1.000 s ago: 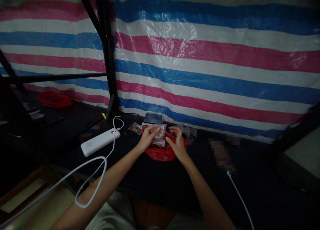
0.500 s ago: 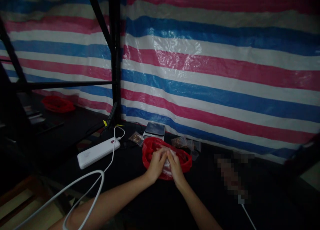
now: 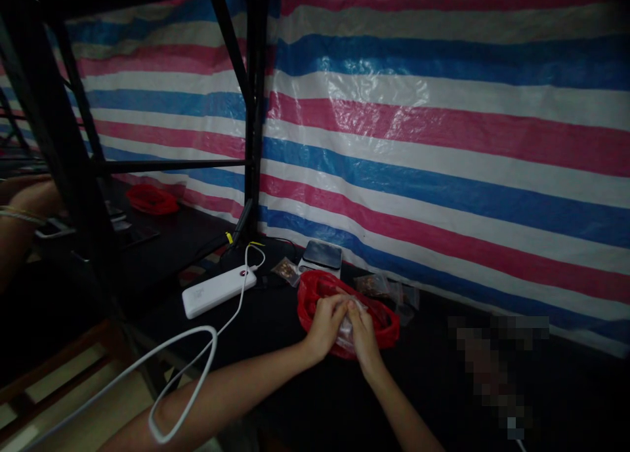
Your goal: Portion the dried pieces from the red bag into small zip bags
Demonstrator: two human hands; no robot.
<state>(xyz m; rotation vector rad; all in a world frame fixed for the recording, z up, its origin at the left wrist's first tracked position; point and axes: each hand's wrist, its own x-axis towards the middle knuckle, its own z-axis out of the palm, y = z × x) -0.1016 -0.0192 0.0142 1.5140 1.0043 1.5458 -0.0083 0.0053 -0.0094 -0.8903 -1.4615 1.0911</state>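
Note:
My left hand (image 3: 325, 326) and my right hand (image 3: 363, 337) meet over a red plastic bag (image 3: 315, 288) whose top lies open on the black table. Both are closed on a small clear plastic bag (image 3: 346, 334), pinched at its upper edge. What is inside that clear bag is too dim to make out. Behind the red bag sits a small scale (image 3: 321, 256) with a dark top. A clear bag of small brownish pieces (image 3: 287, 271) lies left of the scale, and more small clear bags (image 3: 378, 287) lie to its right.
A white power bank (image 3: 216, 292) with a white cable (image 3: 211, 353) is at the left; the cable loops over my left forearm. Black metal posts (image 3: 253, 111) and a striped plastic sheet (image 3: 443, 124) stand behind. Another person's hand (image 3: 32, 199) is at far left, near another red bag (image 3: 151, 199).
My view has swung left, so everything sits further right in the picture. Another person's arm has come into view at the left. Both my hands still hold the clear bag.

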